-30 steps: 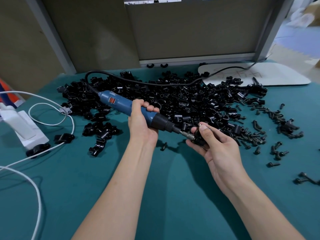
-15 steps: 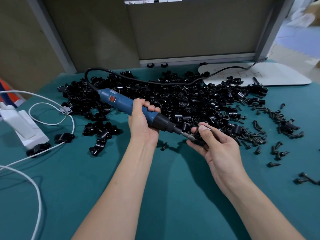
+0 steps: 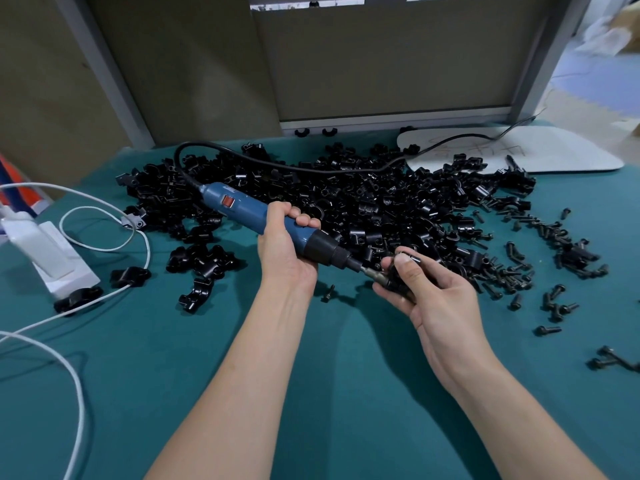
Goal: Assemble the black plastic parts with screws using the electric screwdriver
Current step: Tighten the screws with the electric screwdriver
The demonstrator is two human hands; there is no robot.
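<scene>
The left hand [image 3: 284, 252] wraps its fingers round the blue barrel of the electric screwdriver [image 3: 242, 206], whose metal bit slants right and down into the right hand [image 3: 438, 303]. That hand pinches a black plastic part [image 3: 398, 280] between thumb and fingers. The thumb and palm hide most of the part, so its shape cannot be made out, nor whether a screw sits under the bit.

Just behind both grips lies the heap of black parts [image 3: 381, 209], too tangled to count. Loose screws [image 3: 554, 301] are scattered to the right of the right hand. The tool's black cord [image 3: 277, 165] loops back over the heap. Left of the left hand, a white cable [image 3: 104, 247] and a white box [image 3: 52, 254] are cut off by the frame edge. Everything rests on a teal table [image 3: 311, 375], backed by a drab partition [image 3: 381, 64].
</scene>
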